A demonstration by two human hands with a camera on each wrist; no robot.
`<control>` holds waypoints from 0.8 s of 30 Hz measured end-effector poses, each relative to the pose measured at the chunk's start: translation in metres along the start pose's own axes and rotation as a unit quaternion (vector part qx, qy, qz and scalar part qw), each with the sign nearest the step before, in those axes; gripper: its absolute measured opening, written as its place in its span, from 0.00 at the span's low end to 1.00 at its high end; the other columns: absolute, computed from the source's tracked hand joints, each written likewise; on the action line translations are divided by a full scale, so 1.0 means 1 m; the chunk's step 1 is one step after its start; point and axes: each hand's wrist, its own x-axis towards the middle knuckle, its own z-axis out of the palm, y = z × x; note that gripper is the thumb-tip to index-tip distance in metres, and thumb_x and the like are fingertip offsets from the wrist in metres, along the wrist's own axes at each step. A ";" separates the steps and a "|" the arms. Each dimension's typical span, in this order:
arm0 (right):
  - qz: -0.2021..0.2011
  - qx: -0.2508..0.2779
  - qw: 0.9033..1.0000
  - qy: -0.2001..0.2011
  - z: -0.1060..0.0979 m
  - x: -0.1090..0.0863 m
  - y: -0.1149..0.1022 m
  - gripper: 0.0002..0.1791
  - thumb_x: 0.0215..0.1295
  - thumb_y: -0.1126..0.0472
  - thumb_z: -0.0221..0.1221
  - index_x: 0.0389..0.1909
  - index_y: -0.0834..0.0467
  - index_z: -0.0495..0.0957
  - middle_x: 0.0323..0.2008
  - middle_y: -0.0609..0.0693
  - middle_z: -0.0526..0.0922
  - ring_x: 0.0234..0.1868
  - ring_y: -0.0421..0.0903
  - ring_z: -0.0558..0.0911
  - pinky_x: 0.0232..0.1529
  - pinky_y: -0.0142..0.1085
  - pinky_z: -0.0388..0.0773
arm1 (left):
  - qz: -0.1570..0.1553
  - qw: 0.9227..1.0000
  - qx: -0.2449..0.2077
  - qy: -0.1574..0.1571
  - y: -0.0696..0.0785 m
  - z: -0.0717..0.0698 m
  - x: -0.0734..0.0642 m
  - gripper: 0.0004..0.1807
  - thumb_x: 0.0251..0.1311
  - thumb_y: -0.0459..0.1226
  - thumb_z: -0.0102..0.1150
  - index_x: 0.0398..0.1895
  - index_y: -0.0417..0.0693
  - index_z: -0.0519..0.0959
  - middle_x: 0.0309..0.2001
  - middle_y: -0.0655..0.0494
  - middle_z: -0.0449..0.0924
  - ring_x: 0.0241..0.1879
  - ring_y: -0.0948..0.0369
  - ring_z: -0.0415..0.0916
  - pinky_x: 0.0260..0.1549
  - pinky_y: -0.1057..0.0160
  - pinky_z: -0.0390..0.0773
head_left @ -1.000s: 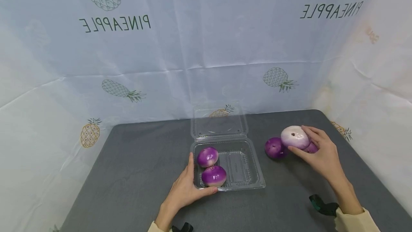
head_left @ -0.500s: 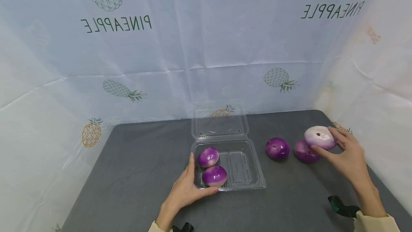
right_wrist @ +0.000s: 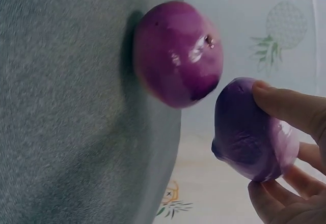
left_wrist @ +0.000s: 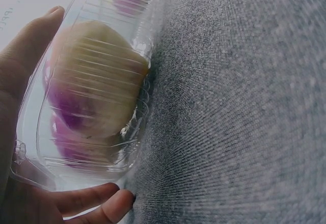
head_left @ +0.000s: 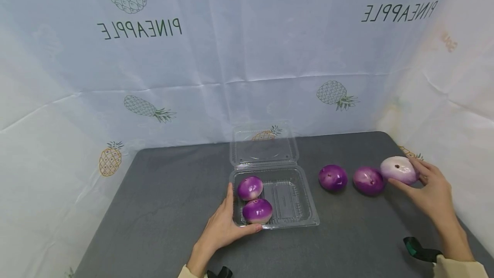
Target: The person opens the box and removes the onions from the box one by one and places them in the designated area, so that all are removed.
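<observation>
In the head view a clear plastic clamshell box (head_left: 287,203) stands with its lid raised at the back. Two purple-and-white onions (head_left: 257,211) (head_left: 250,188) lie along its left side. My left hand (head_left: 220,226) rests against the box's front left corner, thumb along the front edge and index finger along the left wall. Between thumb and fingertips, my right hand (head_left: 432,188) holds a paler onion (head_left: 399,170) at the table's right side; the right wrist view shows this onion (right_wrist: 249,132) off the table. Two more purple onions (head_left: 369,181) (head_left: 333,178) sit between it and the box.
The grey table (head_left: 177,200) has its right edge close by my right hand. A pale pineapple-print cloth (head_left: 247,46) hangs behind the table and at its sides, near the box's raised lid (head_left: 264,145).
My right hand has carried the paler onion rightward, from over the two loose onions to beyond them, and slightly lower. My left hand and the box stay in place.
</observation>
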 end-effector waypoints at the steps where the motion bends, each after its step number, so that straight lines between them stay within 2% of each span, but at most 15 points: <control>1: 0.003 -0.005 1.000 -0.003 0.000 0.000 0.001 0.45 0.57 0.60 0.75 0.74 0.63 0.66 0.65 0.78 0.68 0.64 0.21 0.64 0.51 0.02 0.52 | 0.000 1.000 -0.001 0.000 0.000 0.000 0.000 0.80 0.37 0.75 0.71 0.84 0.51 0.36 0.78 0.37 0.59 0.75 0.39 0.63 0.64 0.31 0.70; 3: 0.008 -0.012 1.000 -0.009 0.001 0.000 0.004 0.45 0.58 0.60 0.74 0.74 0.64 0.65 0.65 0.78 0.68 0.70 0.45 0.71 0.51 0.02 0.51 | 0.002 1.000 -0.002 0.001 0.000 0.000 0.000 0.80 0.37 0.75 0.71 0.84 0.51 0.36 0.79 0.37 0.58 0.75 0.38 0.63 0.64 0.31 0.71; 5: 0.012 -0.020 1.000 -0.016 0.001 -0.001 0.006 0.45 0.58 0.60 0.74 0.75 0.66 0.63 0.65 0.79 0.67 0.66 0.70 0.70 0.51 0.03 0.50 | 0.003 1.000 -0.002 0.002 0.000 0.000 -0.001 0.80 0.37 0.75 0.71 0.84 0.51 0.36 0.79 0.37 0.58 0.75 0.38 0.63 0.64 0.31 0.71; 6: 0.012 -0.022 1.000 -0.019 0.002 -0.001 0.007 0.46 0.58 0.61 0.74 0.74 0.67 0.63 0.64 0.79 0.67 0.62 0.76 0.69 0.51 0.02 0.50 | 0.003 1.000 -0.002 0.002 0.000 0.000 -0.001 0.80 0.37 0.75 0.71 0.84 0.51 0.36 0.79 0.37 0.58 0.75 0.38 0.63 0.64 0.32 0.71; 12: 0.006 -0.032 0.999 -0.022 0.004 -0.002 0.014 0.46 0.58 0.62 0.74 0.74 0.69 0.63 0.62 0.81 0.67 0.59 0.79 0.70 0.47 0.01 0.50 | 0.004 1.000 0.000 0.001 -0.001 0.001 0.000 0.80 0.37 0.75 0.71 0.84 0.51 0.36 0.79 0.37 0.58 0.75 0.39 0.64 0.64 0.32 0.71; 16: 0.000 -0.030 0.999 -0.018 0.005 -0.002 0.021 0.44 0.57 0.64 0.73 0.72 0.72 0.64 0.61 0.82 0.67 0.58 0.79 0.69 0.48 0.01 0.49 | 0.005 1.000 -0.001 0.002 -0.001 0.001 0.000 0.80 0.36 0.74 0.72 0.84 0.51 0.36 0.79 0.37 0.58 0.75 0.39 0.64 0.64 0.32 0.71; 17: -0.001 -0.034 0.999 -0.018 0.006 -0.003 0.022 0.44 0.57 0.64 0.73 0.71 0.73 0.64 0.61 0.82 0.67 0.58 0.79 0.70 0.52 0.03 0.55 | 0.005 1.000 -0.001 0.002 -0.001 0.001 0.000 0.80 0.36 0.74 0.72 0.84 0.51 0.36 0.79 0.37 0.58 0.75 0.39 0.64 0.64 0.32 0.71; 19: -0.001 -0.045 0.999 -0.019 0.007 -0.003 0.026 0.43 0.56 0.65 0.73 0.70 0.75 0.65 0.61 0.82 0.67 0.57 0.79 0.69 0.62 0.19 0.69 | 0.005 1.000 -0.001 0.003 -0.001 0.001 0.000 0.80 0.36 0.74 0.72 0.84 0.51 0.36 0.79 0.37 0.58 0.75 0.39 0.64 0.63 0.32 0.71; 20: -0.002 -0.050 0.999 -0.021 0.008 -0.003 0.027 0.43 0.56 0.65 0.73 0.69 0.76 0.65 0.60 0.83 0.67 0.57 0.79 0.69 0.65 0.32 0.73 | 0.005 1.000 -0.001 0.003 -0.001 0.001 0.000 0.80 0.36 0.74 0.72 0.84 0.51 0.36 0.79 0.37 0.58 0.75 0.39 0.64 0.63 0.32 0.71; 23: -0.003 -0.068 0.997 -0.026 0.011 -0.004 0.032 0.42 0.55 0.65 0.73 0.68 0.77 0.66 0.59 0.82 0.69 0.55 0.78 0.71 0.52 0.50 0.69 | 0.005 1.000 -0.001 0.003 -0.001 0.001 0.000 0.80 0.36 0.74 0.72 0.84 0.50 0.36 0.79 0.38 0.58 0.75 0.39 0.64 0.63 0.32 0.71; 24: -0.005 -0.070 0.997 -0.027 0.011 -0.004 0.034 0.42 0.54 0.65 0.73 0.67 0.77 0.67 0.59 0.82 0.69 0.54 0.77 0.71 0.48 0.46 0.69 | 0.005 1.000 -0.001 0.003 -0.001 0.001 0.000 0.80 0.36 0.74 0.72 0.84 0.50 0.36 0.79 0.38 0.58 0.75 0.39 0.64 0.63 0.32 0.71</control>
